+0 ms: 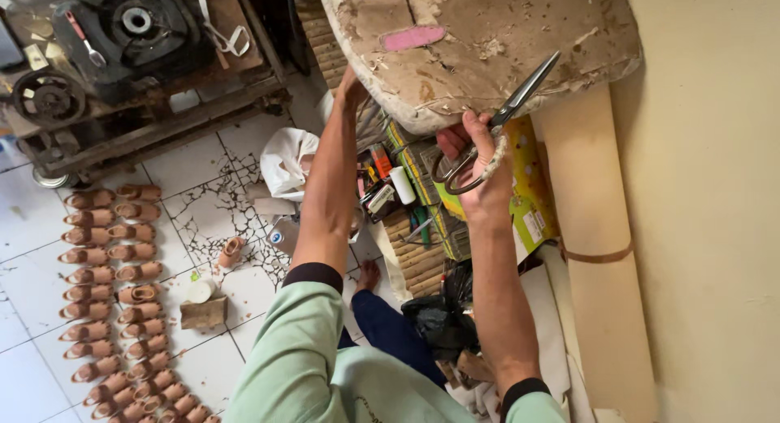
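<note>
My right hand (482, 173) holds large metal scissors (502, 114) by the handles, blades closed and pointing up over a worn, glue-stained work board (487, 33). My left hand (351, 90) reaches up to the board's lower edge; its fingers are hidden under the edge, so what it holds cannot be told. Both arms wear pale green sleeves with dark cuffs.
Rows of several small tan shoe uppers (114, 285) lie on the cracked white tile floor at left. A dark machine (122, 29) sits on a wooden frame at top left. A beige roll (597, 252) leans along the wall. Tools, a white bag (286, 159) and boxes clutter the middle.
</note>
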Available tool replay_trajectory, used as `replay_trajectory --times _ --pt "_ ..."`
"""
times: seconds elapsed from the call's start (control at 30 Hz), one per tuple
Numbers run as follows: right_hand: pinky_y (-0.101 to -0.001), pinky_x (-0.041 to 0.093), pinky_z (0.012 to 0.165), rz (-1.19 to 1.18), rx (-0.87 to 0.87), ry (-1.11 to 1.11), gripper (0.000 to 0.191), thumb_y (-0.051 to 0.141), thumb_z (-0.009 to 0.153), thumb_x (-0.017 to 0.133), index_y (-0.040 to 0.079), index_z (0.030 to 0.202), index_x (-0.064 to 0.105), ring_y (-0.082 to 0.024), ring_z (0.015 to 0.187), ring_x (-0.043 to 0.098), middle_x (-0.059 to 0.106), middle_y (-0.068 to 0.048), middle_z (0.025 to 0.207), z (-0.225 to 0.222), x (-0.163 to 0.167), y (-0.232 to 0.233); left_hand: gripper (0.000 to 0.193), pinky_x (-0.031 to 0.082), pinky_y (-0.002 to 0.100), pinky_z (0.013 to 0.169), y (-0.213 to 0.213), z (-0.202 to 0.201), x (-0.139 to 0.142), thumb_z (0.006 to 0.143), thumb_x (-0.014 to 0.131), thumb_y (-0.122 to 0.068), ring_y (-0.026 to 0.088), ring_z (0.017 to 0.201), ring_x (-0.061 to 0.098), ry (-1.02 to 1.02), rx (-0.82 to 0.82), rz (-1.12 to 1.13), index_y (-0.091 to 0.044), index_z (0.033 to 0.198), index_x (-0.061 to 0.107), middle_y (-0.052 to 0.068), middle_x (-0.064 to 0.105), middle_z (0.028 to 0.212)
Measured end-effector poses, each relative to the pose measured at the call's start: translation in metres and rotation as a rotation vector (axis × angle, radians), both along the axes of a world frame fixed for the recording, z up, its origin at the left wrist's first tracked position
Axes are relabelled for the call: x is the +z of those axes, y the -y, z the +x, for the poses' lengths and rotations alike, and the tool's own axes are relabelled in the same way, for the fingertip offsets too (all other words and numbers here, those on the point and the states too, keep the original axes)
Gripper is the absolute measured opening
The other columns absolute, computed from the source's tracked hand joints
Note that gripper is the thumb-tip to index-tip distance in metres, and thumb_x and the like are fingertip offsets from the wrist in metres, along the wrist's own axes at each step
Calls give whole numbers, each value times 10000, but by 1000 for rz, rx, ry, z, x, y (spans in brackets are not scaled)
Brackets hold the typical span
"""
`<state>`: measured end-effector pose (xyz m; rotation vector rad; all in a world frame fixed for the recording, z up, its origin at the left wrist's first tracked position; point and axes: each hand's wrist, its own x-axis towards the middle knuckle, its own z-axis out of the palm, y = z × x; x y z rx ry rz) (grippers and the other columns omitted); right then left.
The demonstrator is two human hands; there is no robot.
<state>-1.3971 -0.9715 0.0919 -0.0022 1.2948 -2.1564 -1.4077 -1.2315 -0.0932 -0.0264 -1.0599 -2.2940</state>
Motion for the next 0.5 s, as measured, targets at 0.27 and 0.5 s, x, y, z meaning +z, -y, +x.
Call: replay_trajectory --times 0.27,0.5 --pt "-356 616 661 42 -69 -33 245 46 882 802 152 937 588 -193 715 697 686 -31 878 -2 -31 -1 342 544 329 781 33 59 33 1013 656 -240 174 870 669 592 35 82 -26 1280 676 99 725 1060" --pt "-333 614 637 57 -84 15 239 23 877 802 132 890 589 -202 688 701 699 -51 829 -12 -67 3 172 462 232 544 111 214 72 993 702 -174 65 573 497 603 255 80 -46 1107 708 -60 543 719"
